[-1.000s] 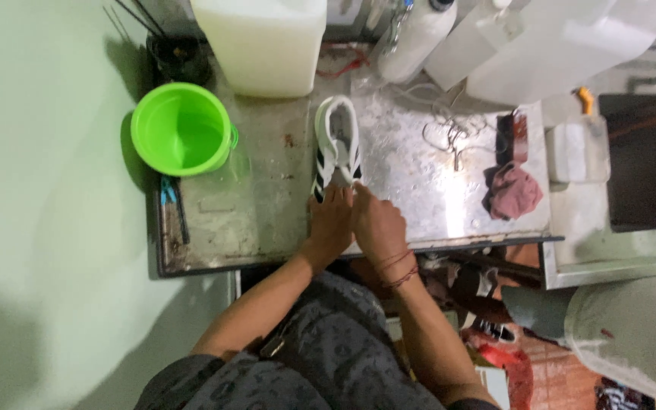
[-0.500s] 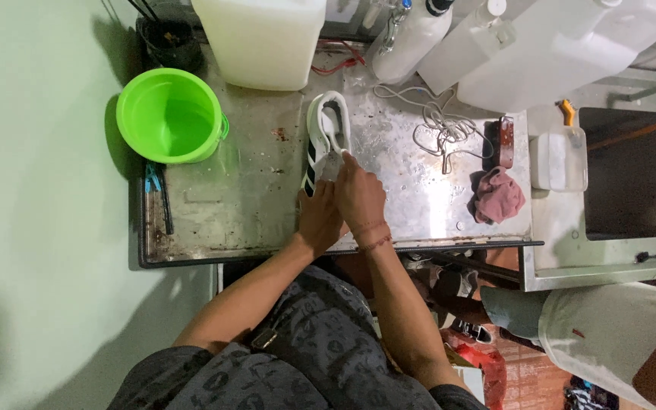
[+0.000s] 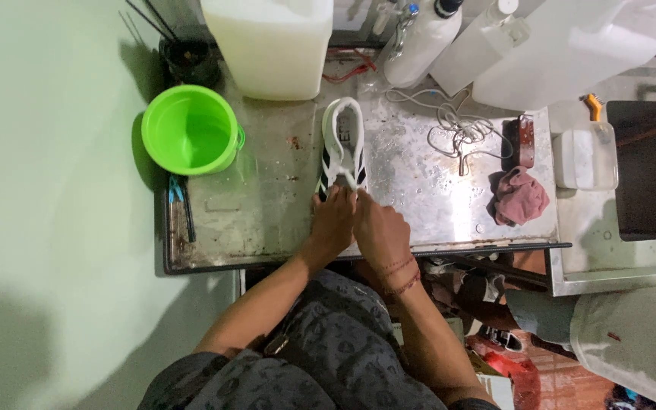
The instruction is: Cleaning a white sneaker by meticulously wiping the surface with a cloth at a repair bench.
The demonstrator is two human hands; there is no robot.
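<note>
On a wet metal table [image 3: 267, 205], a black and white shoe [image 3: 342, 148] lying flat, left hand [image 3: 333, 222] and right hand [image 3: 380, 232] both gripping its near end, green bucket [image 3: 190, 129] well to the left, pink rag [image 3: 520, 195] off right.

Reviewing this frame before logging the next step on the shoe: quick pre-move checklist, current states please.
1. Both hands on the shoe: ok; left hand and right hand meet at its near end.
2. Shoe flat on the metal table: ok, sole down.
3. Grip firm: cannot tell; fingertips are bunched together.
4. Green bucket apart from the shoe: ok.
5. Loose white laces clear of the hands: ok, off to the right.
6. Red cloth close by: ok, right of the hands.
</note>
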